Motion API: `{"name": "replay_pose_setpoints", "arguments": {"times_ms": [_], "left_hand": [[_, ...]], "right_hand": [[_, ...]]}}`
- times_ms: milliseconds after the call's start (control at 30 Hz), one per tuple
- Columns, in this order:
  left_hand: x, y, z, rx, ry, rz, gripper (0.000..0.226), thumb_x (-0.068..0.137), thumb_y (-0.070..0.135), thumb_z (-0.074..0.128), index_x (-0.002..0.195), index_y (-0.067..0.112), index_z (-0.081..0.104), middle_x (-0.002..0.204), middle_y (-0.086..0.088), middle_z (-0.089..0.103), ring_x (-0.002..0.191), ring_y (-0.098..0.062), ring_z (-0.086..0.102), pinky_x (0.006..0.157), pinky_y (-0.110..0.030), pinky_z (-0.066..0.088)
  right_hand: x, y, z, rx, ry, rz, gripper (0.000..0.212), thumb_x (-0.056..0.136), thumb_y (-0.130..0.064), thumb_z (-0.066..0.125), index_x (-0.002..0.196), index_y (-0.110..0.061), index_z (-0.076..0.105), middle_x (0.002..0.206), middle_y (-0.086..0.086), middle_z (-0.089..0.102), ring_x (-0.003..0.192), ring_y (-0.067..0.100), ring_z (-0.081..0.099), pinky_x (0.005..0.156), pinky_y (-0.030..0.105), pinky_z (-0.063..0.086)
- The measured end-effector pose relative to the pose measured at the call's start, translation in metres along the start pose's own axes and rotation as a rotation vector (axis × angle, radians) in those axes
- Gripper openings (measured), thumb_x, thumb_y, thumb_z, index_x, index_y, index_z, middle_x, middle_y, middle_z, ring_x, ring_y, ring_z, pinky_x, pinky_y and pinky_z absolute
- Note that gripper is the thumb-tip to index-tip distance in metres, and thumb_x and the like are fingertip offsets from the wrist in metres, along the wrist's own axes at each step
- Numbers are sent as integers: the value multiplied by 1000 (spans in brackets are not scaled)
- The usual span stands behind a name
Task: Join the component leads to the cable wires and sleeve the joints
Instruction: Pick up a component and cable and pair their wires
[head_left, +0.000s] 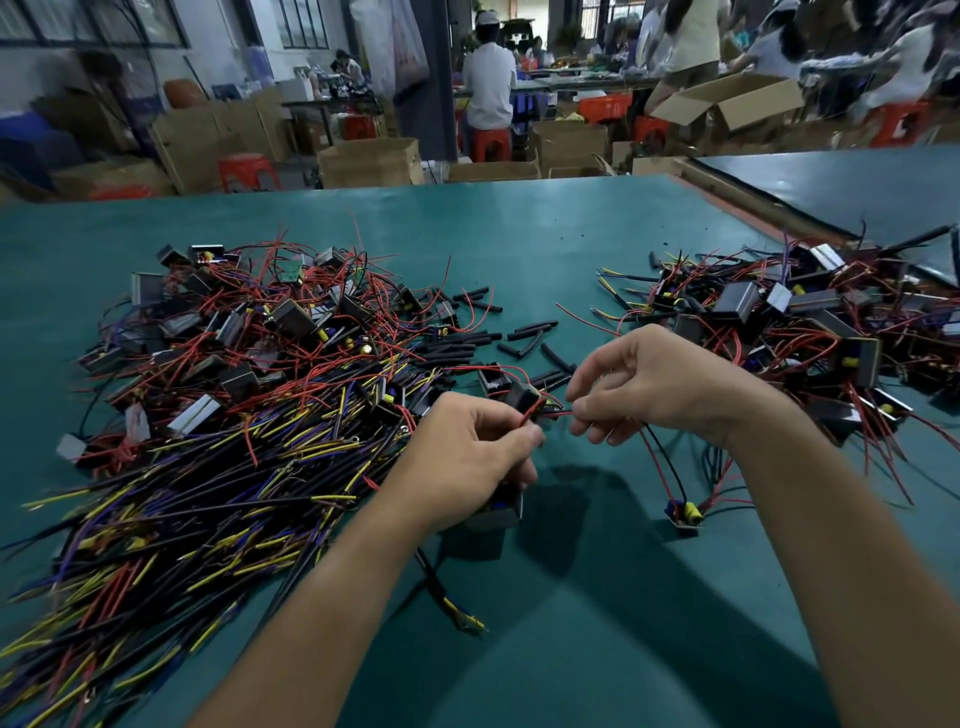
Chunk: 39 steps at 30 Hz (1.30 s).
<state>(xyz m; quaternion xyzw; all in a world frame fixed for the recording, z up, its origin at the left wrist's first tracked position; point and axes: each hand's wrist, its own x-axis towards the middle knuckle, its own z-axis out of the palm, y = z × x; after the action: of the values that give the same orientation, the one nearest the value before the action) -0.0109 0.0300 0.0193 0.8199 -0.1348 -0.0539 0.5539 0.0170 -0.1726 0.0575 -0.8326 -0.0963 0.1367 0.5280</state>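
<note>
Frame centre: left hand (467, 457) curled, pinching thin red wire (551, 414), grey boxy component (500, 513) under palm. Right hand (655, 385) pinches same wire above teal table (597, 613).

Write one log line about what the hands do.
left hand pinches red wire | right hand pinches it too | black sleeves loose on table

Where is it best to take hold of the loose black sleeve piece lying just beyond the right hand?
Probably pinch its middle from above, fingers across its narrow width. The sleeve piece lies flat and uncovered on the green table, so both long sides are free.
</note>
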Motion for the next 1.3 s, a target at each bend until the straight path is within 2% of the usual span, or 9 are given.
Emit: {"name": "replay_pose_setpoints", "arguments": {"times_ms": [67, 200, 300, 467, 667, 800, 1033, 1167, 1300], "left_hand": [[0, 4, 0, -59, 21, 31, 23, 96, 10, 58, 75, 3, 67, 58, -3, 68, 49, -14, 58, 57, -29, 48], [1, 9, -1, -161, 137, 44, 23, 98, 7, 52, 81, -3, 65, 56, -6, 67, 49, -19, 57, 55, -26, 48], [3, 11, -7, -193, 252, 0, 25, 98, 7, 51, 79, 2, 67, 51, -5, 64, 47, -16, 53, 49, -19, 44], [5, 8, -18, -193, 367, -51, 27, 96, 11, 55, 74, 6, 70, 47, -2, 61, 44, -8, 47, 48, -14, 41], [4, 7, -16, -102, 291, -4, 24, 93, 12, 61, 73, 7, 73, 45, -3, 59, 43, -9, 48, 52, -16, 42], [-1, 9, -12, -93, 120, 32, 17, 91, 10, 64, 77, 5, 72, 43, -3, 57, 38, -8, 47, 44, -14, 39], [3, 9, -16, -109, 326, 69, 17, 91, 8, 63, 80, 0, 72, 42, -1, 56, 40, -7, 46, 49, -14, 40], [2, 10, -15, -128, 354, 68, 17, 91, 6, 63, 78, -3, 70, 42, -1, 56, 39, -7, 46, 48, -12, 40], [1, 12, -13, -137, 226, 27, 15, 95, 4, 54, 82, 1, 61, 51, -1, 63, 39, -9, 49, 45, -16, 41]], "right_hand": [[1, -2, 12, -30, -24, 21, 4, 87, 0, 69, 87, -2, 65, 71, 12, 74, 55, 15, 68, 50, 23, 54], [4, -3, 36, -196, -107, 40, 10, 81, 3, 69, 81, -6, 66, 69, 9, 74, 52, 17, 66, 48, 24, 52], [1, -5, 37, -376, -174, 3, 13, 79, -3, 70, 71, -12, 70, 61, -1, 71, 45, 12, 61, 47, 21, 47], [-6, -8, 19, -437, -307, -17, 11, 80, -6, 73, 74, -15, 72, 69, -1, 74, 48, 9, 56, 47, 22, 45], [-7, -6, 4, -459, -304, -58, 13, 78, -10, 77, 70, -21, 75, 60, -5, 67, 50, 8, 55, 48, 22, 44], [0, -3, 12, -478, -144, -151, 13, 77, -11, 77, 70, -22, 76, 63, -6, 71, 54, 4, 57, 56, 20, 46], [-5, -6, 17, -637, -551, 9, 8, 75, -18, 80, 75, -25, 77, 73, -2, 74, 63, 8, 59, 68, 32, 51], [-9, -6, 2, -649, -597, 68, 12, 76, -18, 80, 70, -27, 75, 66, -9, 71, 60, 3, 58, 67, 30, 49], [-7, 0, 4, -524, -543, 44, 3, 84, -21, 75, 84, -18, 76, 70, -5, 73, 62, 6, 64, 64, 24, 52]]}}
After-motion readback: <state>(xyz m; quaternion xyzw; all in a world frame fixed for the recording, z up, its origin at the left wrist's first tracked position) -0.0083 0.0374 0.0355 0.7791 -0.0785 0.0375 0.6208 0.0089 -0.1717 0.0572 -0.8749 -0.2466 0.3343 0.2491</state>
